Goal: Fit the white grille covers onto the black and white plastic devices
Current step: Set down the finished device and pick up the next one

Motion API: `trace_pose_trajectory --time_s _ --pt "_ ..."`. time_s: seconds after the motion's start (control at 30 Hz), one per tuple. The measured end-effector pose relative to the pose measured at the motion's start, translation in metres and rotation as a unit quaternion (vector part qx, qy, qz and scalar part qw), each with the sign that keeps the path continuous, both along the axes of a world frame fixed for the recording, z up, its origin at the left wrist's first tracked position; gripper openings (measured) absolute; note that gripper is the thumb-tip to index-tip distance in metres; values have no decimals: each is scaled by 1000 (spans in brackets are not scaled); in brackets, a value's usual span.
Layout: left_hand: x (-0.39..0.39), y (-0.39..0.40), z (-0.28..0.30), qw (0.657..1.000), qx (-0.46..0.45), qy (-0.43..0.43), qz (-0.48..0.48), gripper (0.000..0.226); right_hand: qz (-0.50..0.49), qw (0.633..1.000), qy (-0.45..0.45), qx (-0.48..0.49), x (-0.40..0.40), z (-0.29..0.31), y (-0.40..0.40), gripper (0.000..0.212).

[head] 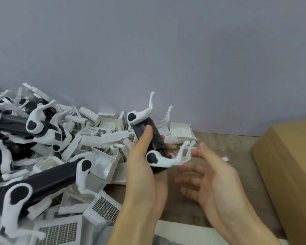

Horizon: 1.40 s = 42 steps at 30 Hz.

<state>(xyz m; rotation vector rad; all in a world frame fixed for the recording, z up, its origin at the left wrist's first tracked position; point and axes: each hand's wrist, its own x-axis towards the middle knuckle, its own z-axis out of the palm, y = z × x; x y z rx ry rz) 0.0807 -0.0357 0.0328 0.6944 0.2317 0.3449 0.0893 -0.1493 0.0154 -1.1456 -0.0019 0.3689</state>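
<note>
Presently — left fingers (146, 133): curled round a black and white device (149, 144), thumb on its black body, holding it up above the tabletop (237, 156).
Right fingers (189, 175): spread and relaxed, palm up, gripping nothing — just beside the device's lower white end.
Left hand (141, 174): carries the whole weight alone.
Right hand (214, 177): near, not plainly touching.
Held device: tilted, no grille cover seen on it.
Grille covers (104, 207): loose in a heap toward the tabletop's left edge, mixed with other devices (48, 181).
Cardboard box (290, 170): at the right edge.
Risk, as I judge it: the thin white prongs on the held device may snag or bend if a cover is forced on askew; reaching into the heap could tumble parts off the near edge.
Writing: none legible; a small red spot shows on the held device.
</note>
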Motion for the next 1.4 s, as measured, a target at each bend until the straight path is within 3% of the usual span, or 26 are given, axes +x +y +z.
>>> trace_pose_trajectory --time_s 0.13,0.27,0.47,0.8,1.0,1.4 --pt "-3 2 -2 997 45 22 -52 42 77 995 -49 27 -2 6 3 38" --pt "-4 2 -1 995 83 29 -40 48 130 983 -122 34 -1 5 2 53" --pt "-3 -1 -3 988 129 19 -82 44 35 989 -121 -72 1 -6 12 14" --pt "1 0 -10 986 154 2 -67 38 54 992 -115 -4 5 -6 9 29" --pt "1 1 -11 983 170 16 -71 38 66 986 -144 -47 4 -7 10 31" --pt "2 -1 -9 982 176 13 -71 45 33 989 -115 -84 4 -6 16 28"
